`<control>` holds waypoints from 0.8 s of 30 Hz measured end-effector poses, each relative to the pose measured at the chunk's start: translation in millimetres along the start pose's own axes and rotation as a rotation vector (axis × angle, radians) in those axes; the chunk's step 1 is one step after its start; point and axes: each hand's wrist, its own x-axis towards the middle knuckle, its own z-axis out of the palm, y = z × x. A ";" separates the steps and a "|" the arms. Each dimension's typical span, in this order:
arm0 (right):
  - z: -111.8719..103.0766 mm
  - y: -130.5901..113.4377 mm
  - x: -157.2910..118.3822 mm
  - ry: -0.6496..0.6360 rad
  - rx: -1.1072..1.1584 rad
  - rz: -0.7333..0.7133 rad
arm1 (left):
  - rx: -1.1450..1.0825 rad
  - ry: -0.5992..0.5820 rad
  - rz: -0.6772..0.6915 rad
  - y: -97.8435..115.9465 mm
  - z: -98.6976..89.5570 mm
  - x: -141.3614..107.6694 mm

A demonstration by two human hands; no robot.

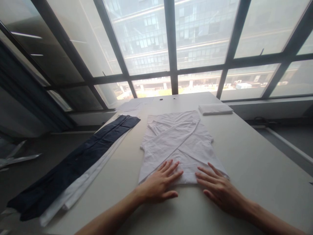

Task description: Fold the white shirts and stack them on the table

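A white shirt [176, 140] lies flat on the white table [246, 156], its sleeves crossed over the body and its near edge toward me. My left hand [161, 181] rests palm down on the near left part of the shirt, fingers spread, the thumb over the tabletop. On the near right part lies my right hand [217, 187], also palm down with its fingers apart. Neither hand grips the cloth. Some wrinkles run across the fabric between and beyond the hands.
Dark navy trousers [80, 163] lie lengthwise along the table's left edge, over white cloth [83, 182]. A folded white cloth [215, 109] sits at the back right. Thin white sheets [129, 105] lie at the back left. Large windows [146, 39] stand beyond the table.
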 end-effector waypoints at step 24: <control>7.9 3.0 3.4 0.220 0.045 0.077 | -0.178 0.095 -0.055 -32.6 -31.3 -23.2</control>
